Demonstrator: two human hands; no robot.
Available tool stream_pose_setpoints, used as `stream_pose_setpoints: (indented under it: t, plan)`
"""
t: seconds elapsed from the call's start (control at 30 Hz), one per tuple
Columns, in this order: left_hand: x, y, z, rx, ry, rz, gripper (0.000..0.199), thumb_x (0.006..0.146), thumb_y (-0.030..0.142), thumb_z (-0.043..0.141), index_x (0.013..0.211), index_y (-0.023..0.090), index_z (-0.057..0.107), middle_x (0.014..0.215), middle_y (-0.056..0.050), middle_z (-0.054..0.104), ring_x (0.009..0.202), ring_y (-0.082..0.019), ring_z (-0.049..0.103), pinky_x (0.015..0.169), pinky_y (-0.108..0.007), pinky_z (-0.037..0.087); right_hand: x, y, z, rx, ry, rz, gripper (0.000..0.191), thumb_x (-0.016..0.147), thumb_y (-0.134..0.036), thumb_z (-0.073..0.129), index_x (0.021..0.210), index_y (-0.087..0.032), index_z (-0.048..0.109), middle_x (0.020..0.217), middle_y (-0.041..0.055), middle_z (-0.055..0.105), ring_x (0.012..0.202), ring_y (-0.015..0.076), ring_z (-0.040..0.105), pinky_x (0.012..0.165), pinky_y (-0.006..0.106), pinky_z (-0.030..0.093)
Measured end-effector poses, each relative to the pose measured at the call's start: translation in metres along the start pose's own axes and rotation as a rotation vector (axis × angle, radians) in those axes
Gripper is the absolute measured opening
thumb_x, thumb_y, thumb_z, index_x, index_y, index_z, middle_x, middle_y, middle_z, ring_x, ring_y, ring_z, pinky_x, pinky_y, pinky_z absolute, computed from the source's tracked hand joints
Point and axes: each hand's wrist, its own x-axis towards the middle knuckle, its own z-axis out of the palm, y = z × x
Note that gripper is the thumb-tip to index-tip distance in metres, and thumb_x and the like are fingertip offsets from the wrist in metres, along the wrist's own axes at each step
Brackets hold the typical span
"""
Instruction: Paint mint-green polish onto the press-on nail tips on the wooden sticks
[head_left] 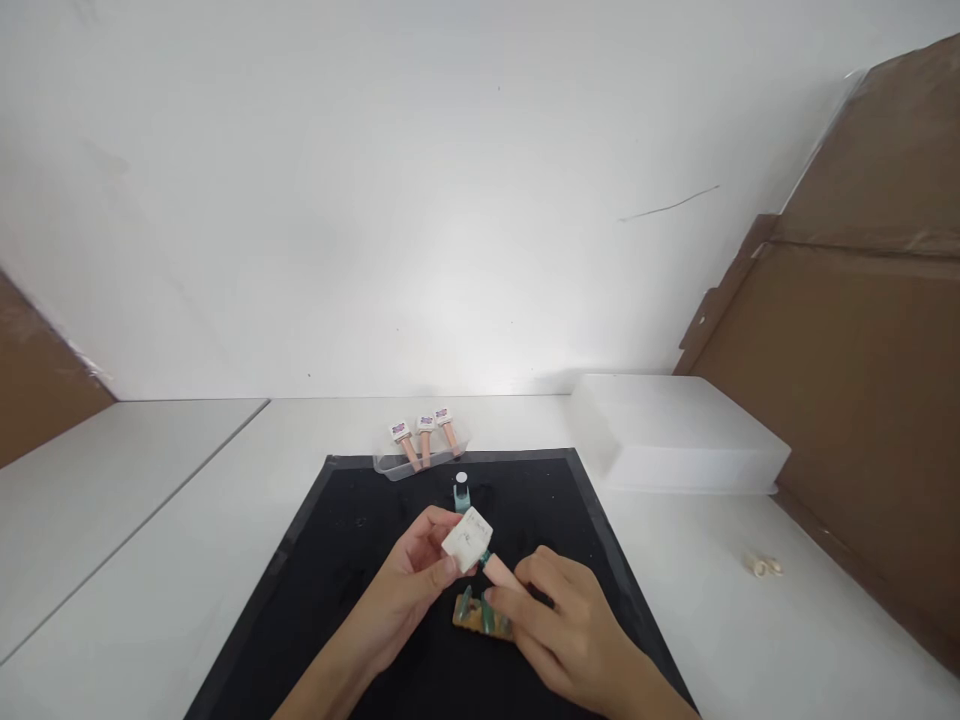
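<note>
Over the black mat, my left hand (pixel 424 560) pinches a small white square nail polish bottle (pixel 468 540), tilted with a face with faint writing toward me. My right hand (pixel 559 625) grips its long pink cap (pixel 502 573). Dark green shows between the bottle and the cap; I cannot tell whether the two are apart. Just below, partly hidden by my right fingers, lies an orange-brown piece (pixel 469 618) with green nail-like shapes on it. Beyond my hands stands a small teal bottle (pixel 461 494) with a black neck and white top.
A clear plastic tray (pixel 390 468) at the mat's back edge holds three pink-capped bottles (pixel 425 425). A white box (pixel 682 430) stands at the back right. Small cream rings (pixel 763 567) lie on the white table. Brown cardboard (pixel 862 380) walls the right side.
</note>
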Motion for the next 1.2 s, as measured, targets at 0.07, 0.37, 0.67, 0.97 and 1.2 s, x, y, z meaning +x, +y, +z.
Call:
stream_pose_setpoints:
  t: [0.07,0.37,0.67,0.97,1.2]
  plan:
    - [0.0,0.0,0.001,0.025,0.018,0.009,0.025,0.069,0.029,0.075,0.089,0.022,0.063,0.08,0.001,0.059,0.076,-0.012,0.052,0.075,-0.025,0.042,0.0,-0.002,-0.001,0.086,-0.025,0.048,0.024,0.084,-0.004,0.042,0.093,-0.015,0.06,0.068,0.0041,0.052,0.056,0.0153,0.042,0.049,0.027,0.032]
    - [0.001,-0.001,0.001,0.011,0.024,0.002,0.029,0.063,0.033,0.079,0.086,0.021,0.064,0.081,0.0,0.06,0.077,-0.013,0.052,0.071,-0.023,0.042,0.001,-0.002,-0.01,0.836,-0.085,0.537,0.017,0.091,-0.021,0.046,0.093,-0.021,0.063,0.068,-0.0034,0.04,0.057,0.0108,0.042,0.055,0.023,0.036]
    - [0.006,0.002,-0.009,-0.152,0.167,0.079,0.022,0.076,0.026,0.069,0.097,0.021,0.063,0.091,-0.002,0.063,0.083,-0.012,0.058,0.086,-0.027,0.046,-0.007,0.007,0.0,1.242,0.09,0.781,0.021,0.09,-0.04,0.051,0.088,-0.021,0.06,0.06,-0.006,0.036,0.049,0.0089,0.031,0.047,0.021,0.029]
    - [0.007,0.004,-0.009,-0.082,0.202,0.059,0.016,0.08,0.028,0.065,0.091,0.017,0.062,0.081,-0.002,0.062,0.075,-0.011,0.058,0.076,-0.023,0.048,0.0,0.005,-0.003,1.475,0.163,0.874,0.028,0.089,-0.046,0.05,0.081,-0.019,0.054,0.047,-0.0082,0.041,0.04,0.007,0.029,0.042,0.019,0.026]
    - [0.01,-0.001,-0.008,0.211,0.277,0.067,0.024,0.078,0.035,0.065,0.092,0.018,0.059,0.078,-0.001,0.059,0.072,-0.013,0.055,0.069,-0.025,0.045,0.001,0.004,-0.005,1.449,0.132,0.894,0.031,0.088,-0.048,0.051,0.079,-0.018,0.053,0.046,-0.0073,0.046,0.039,0.0073,0.031,0.043,0.02,0.026]
